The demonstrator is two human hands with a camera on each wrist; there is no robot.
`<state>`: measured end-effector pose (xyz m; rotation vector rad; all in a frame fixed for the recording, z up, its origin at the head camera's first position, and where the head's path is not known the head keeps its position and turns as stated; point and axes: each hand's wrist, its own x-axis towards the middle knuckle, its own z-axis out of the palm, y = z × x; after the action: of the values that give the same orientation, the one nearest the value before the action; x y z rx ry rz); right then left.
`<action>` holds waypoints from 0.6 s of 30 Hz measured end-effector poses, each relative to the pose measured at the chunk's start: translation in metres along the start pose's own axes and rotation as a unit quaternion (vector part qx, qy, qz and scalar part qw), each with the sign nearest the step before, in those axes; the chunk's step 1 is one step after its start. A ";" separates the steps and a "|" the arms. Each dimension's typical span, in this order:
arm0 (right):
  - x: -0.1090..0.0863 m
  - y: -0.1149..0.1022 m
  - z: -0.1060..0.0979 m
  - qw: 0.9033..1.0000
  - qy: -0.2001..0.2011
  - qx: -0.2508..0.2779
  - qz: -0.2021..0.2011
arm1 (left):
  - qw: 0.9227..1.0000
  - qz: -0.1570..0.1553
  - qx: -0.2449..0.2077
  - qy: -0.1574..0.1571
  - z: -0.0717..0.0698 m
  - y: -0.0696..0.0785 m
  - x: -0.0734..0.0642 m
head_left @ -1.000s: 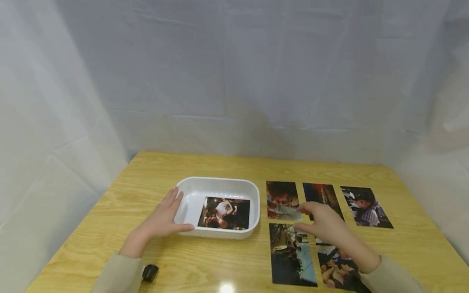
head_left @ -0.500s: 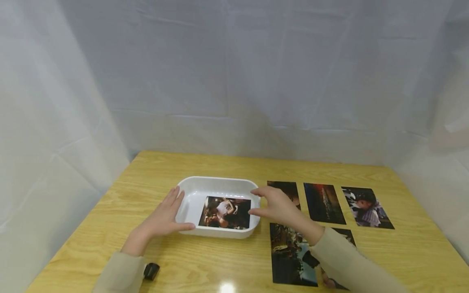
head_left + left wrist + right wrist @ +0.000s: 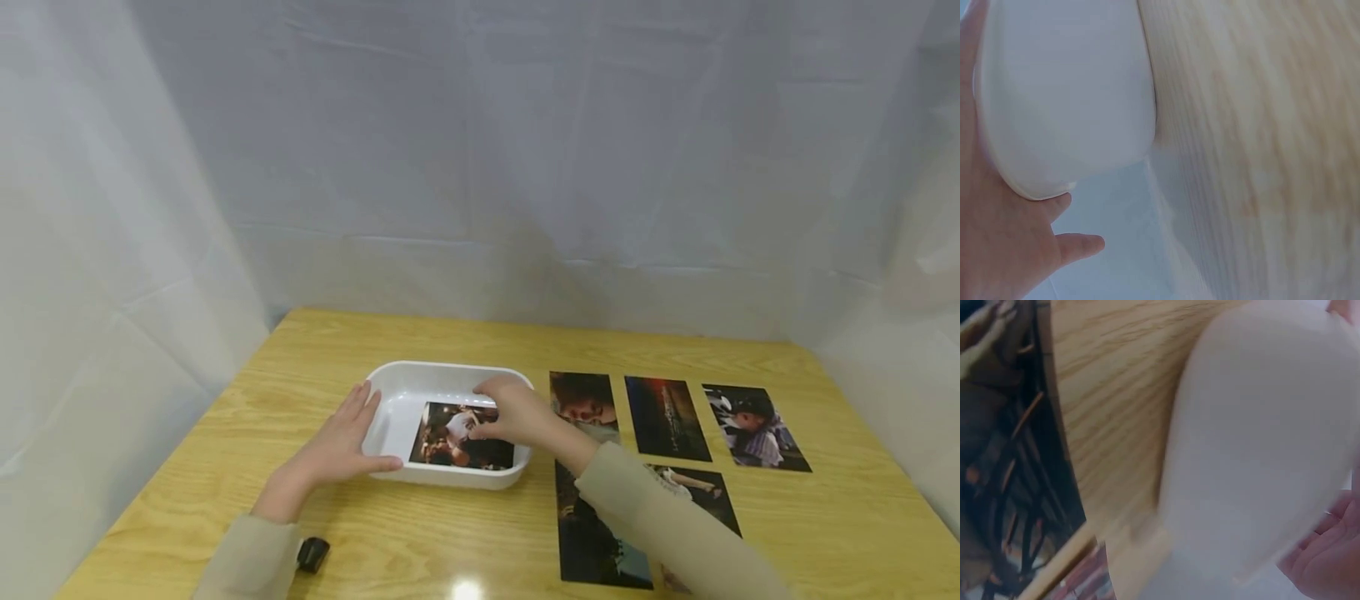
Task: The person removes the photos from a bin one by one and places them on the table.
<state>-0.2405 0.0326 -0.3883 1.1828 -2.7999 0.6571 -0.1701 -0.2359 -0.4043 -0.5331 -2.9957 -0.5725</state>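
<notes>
A white tray holds a photo print lying on its floor, towards the right side. My left hand rests against the tray's left end, fingers fairly straight on the rim and thumb along the front rim. In the left wrist view, the left hand lies beside the tray's rounded wall. Over the tray's right end reaches my right hand, its thumb and fingers apart above the photo print and covering part of it. Nothing shows between them. Whether the fingertips touch the print I cannot tell.
Right of the tray, several more prints lie in two rows: a face print, a dark print, a cap-wearer print, and two nearer ones partly under the right sleeve. A small black object lies by the left sleeve.
My right hand has moved left from the face print, across the tray's right rim, to above the print in the tray. The left hand has stayed at the tray's left end.
</notes>
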 end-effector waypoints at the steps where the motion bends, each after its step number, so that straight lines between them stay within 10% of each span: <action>1: 0.003 0.000 0.003 1.000 -0.008 -0.009 0.000 | 1.000 -0.001 0.000 -0.001 0.000 0.000 0.000; 18: 0.019 -0.004 0.037 0.975 -0.157 -0.123 0.093 | 1.000 0.003 0.001 0.000 0.005 -0.003 0.003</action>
<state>-0.2458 0.0029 -0.4166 1.0674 -3.1620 0.1240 -0.1736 -0.2359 -0.4096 -0.5414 -2.9938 -0.5684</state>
